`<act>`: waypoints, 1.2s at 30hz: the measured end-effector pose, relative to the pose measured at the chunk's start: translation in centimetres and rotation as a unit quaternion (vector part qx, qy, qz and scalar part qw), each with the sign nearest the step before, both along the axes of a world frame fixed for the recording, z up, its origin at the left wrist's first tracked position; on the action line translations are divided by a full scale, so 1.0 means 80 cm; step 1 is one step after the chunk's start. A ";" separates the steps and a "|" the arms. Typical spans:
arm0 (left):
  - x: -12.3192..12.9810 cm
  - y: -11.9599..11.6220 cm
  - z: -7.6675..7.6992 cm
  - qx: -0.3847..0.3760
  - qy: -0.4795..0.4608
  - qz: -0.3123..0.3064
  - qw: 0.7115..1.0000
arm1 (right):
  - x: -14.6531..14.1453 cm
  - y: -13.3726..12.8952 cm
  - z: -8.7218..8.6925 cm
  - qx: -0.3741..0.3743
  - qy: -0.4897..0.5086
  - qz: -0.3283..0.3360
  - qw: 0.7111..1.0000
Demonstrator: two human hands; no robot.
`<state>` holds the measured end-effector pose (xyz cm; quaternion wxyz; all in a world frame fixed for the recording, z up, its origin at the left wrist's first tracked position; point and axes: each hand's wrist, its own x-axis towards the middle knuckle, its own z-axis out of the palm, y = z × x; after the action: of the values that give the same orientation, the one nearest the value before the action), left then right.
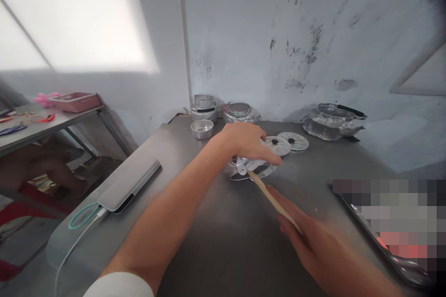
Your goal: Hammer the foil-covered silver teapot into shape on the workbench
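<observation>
My left hand [248, 141] reaches over a shiny aluminium kettle [265, 169] lying on the grey table, its thumb spread along the kettle's right side. The other fingers of this hand are mostly hidden behind it. A small metal lug [241, 167] shows on the kettle, under the wrist. In the fist of my right hand [301, 227] is a slim wooden stick [270, 197], slanting up and left until its tip meets the kettle near the lug. Just beyond my left thumb lie two round metal lids [296, 143] with black knobs.
Along the wall stand more aluminium kettles [204, 113], one with a black handle [343, 110]. A perforated metal cup [202, 130] sits before them. A silver power bank [130, 185] with cables lies left. A black-edged tray [369, 232], partly pixelated, is at right. A side table holds a pink basket [76, 102].
</observation>
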<state>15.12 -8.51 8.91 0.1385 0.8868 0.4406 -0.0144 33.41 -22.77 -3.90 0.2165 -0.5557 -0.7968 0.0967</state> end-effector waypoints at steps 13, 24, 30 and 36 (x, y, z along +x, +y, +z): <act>0.001 0.001 -0.002 0.024 0.002 -0.007 1.000 | -0.004 -0.006 0.003 0.038 -0.024 0.007 0.999; 0.000 -0.002 0.002 0.016 -0.001 -0.006 1.000 | -0.012 -0.007 0.014 0.038 0.008 -0.003 0.999; 0.001 -0.004 0.004 0.015 0.002 -0.007 1.000 | -0.012 -0.008 0.012 0.055 0.000 -0.010 0.998; 0.001 -0.006 0.004 0.010 0.007 -0.002 1.000 | -0.011 -0.007 0.018 0.032 0.014 -0.003 0.999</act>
<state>15.22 -8.97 9.20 0.1263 0.8891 0.4396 -0.0163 32.51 -23.29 -2.42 0.2461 -0.5492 -0.7948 0.0782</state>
